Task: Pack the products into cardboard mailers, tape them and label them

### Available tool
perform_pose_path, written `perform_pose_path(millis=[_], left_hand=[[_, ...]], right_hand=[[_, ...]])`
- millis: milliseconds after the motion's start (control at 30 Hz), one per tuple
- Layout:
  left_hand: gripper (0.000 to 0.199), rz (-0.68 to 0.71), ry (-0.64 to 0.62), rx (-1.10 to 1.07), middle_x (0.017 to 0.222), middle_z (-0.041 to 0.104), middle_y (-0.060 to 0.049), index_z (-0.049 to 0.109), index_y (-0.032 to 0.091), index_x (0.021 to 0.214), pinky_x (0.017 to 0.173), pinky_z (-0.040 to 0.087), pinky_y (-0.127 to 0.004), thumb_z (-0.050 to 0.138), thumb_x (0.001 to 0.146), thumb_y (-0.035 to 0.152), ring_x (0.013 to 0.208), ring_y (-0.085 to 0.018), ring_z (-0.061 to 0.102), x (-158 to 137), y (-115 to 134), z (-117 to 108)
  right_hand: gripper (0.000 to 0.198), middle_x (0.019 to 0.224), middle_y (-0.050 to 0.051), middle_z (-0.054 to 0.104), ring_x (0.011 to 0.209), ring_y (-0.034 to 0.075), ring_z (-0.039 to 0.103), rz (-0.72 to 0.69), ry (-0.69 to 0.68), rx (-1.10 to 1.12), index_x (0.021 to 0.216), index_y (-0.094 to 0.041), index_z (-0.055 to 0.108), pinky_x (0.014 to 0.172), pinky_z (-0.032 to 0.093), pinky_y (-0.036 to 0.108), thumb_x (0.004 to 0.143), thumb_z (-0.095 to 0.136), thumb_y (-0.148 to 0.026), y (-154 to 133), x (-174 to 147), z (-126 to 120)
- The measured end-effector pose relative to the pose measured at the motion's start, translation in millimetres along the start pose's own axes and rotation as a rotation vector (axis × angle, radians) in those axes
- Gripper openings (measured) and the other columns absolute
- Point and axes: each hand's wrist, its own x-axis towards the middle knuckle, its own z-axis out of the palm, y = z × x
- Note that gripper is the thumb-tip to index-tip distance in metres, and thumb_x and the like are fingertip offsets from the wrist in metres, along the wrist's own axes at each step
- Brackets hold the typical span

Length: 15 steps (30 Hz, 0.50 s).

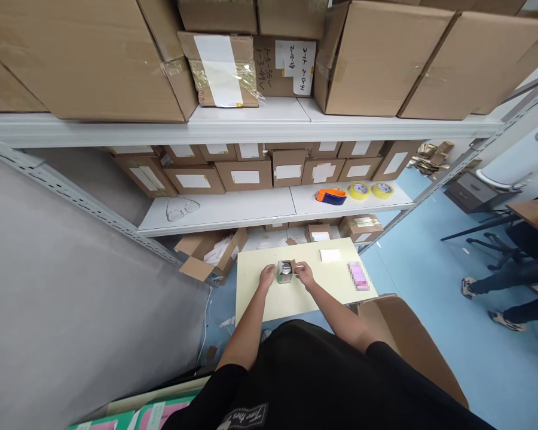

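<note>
A small green box [285, 278] with its top open stands on the pale yellow table [255, 298] in front of me. Inside it shows a dark and silvery round thing [287, 269], too small to name. My left hand [268, 276] is at the box's left side, fingers slightly bent and apart; whether the fingertips touch it is hard to tell. On the other side, my right hand [304, 273] pinches the brown raised flap at the box's right edge. A flat white box [330, 255] and a blurred pink item [358, 276] lie further right on the table.
Shelves hold many cardboard boxes [244, 173], glasses [182, 209], an orange-and-blue tape dispenser [331, 196] and yellow tape rolls [358, 190]. An open carton [197, 269] stands left of the table, another large carton [403, 334] at right. A person's legs [511, 292] show far right.
</note>
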Motion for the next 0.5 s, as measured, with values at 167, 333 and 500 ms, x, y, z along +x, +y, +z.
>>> perform_pose_path(millis=[167, 333, 500], left_hand=[[0.041, -0.075, -0.161, -0.07, 0.12, 0.075, -0.014, 0.068, 0.018, 0.118, 0.086, 0.059, -0.035, 0.073, 0.081, 0.033, 0.105, -0.026, 0.073, 11.2, -0.7, 18.5], [0.054, -0.114, -0.24, -0.131, 0.128, 0.071, -0.016, 0.064, 0.018, 0.126, 0.093, 0.059, -0.04, 0.079, 0.075, 0.031, 0.112, -0.031, 0.07, 18.6, -2.4, 19.4], [0.062, -0.079, -0.354, -0.249, 0.133, 0.067, -0.016, 0.06, 0.02, 0.133, 0.096, 0.057, -0.046, 0.076, 0.073, 0.024, 0.113, -0.032, 0.069, 30.9, -9.1, 14.8]], right_hand=[[0.033, 0.107, 0.001, 0.074, 0.09, 0.019, 0.071, -0.176, -0.074, -0.148, 0.105, -0.024, 0.069, 0.086, 0.058, 0.034, 0.073, 0.066, -0.031, 5.9, -0.6, 4.2], [0.034, 0.114, -0.001, 0.076, 0.1, 0.022, 0.073, -0.19, -0.179, -0.304, 0.104, -0.029, 0.075, 0.099, 0.057, 0.039, 0.073, 0.066, -0.02, 18.4, 2.1, 3.9], [0.036, 0.111, -0.004, 0.078, 0.104, 0.024, 0.073, -0.149, -0.167, -0.313, 0.104, -0.033, 0.077, 0.101, 0.056, 0.042, 0.073, 0.067, -0.019, 22.3, 6.3, 2.6]])
